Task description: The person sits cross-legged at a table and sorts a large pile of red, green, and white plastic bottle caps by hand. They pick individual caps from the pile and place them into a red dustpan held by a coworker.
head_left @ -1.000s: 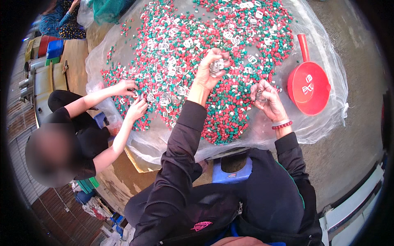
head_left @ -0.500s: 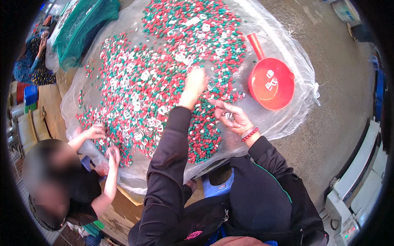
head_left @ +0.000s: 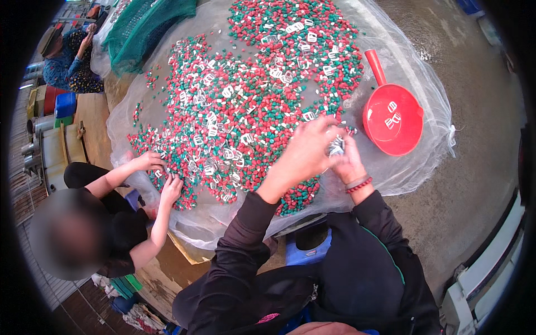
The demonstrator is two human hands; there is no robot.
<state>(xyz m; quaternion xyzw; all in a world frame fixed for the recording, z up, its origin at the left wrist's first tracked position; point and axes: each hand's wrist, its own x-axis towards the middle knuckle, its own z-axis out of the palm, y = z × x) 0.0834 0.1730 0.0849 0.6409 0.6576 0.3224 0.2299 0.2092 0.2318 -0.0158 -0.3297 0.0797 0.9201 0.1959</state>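
- Centrally, my left hand (head_left: 304, 153) and right hand (head_left: 352, 162) meet over the near right side of a wide, pebbly heap.
- My right hand, just right of my left, is cupped with fingers curled around a small bunch of shiny slotted pieces (head_left: 336, 146); on its wrist sits a red beaded bracelet (head_left: 360, 185).
- My left hand reaches across to that bunch, back of the hand toward me, fingers bent against my right hand; I cannot tell whether it pinches a piece of its own.
- Beneath my left hand, and stretching left and away from it, lies the heap of small red, green and white pebble-like bits (head_left: 262, 123).
- Scattered among them, beyond and to the left of my left hand, are more silvery-white slotted pieces (head_left: 212, 125).
- Just beyond and to the right of my right hand rests a red pan (head_left: 410, 137), its handle pointing away from me; a few slotted pieces lie inside it.
- Under heap and pan alike spreads a translucent sheet (head_left: 385, 173), its crumpled edge showing to the right of my right hand.
- Well to the left of my left hand, a co-worker's two hands (head_left: 171, 190) are at the heap's edge.
- Far beyond them, away from my left hand, green netting (head_left: 146, 36) is draped.
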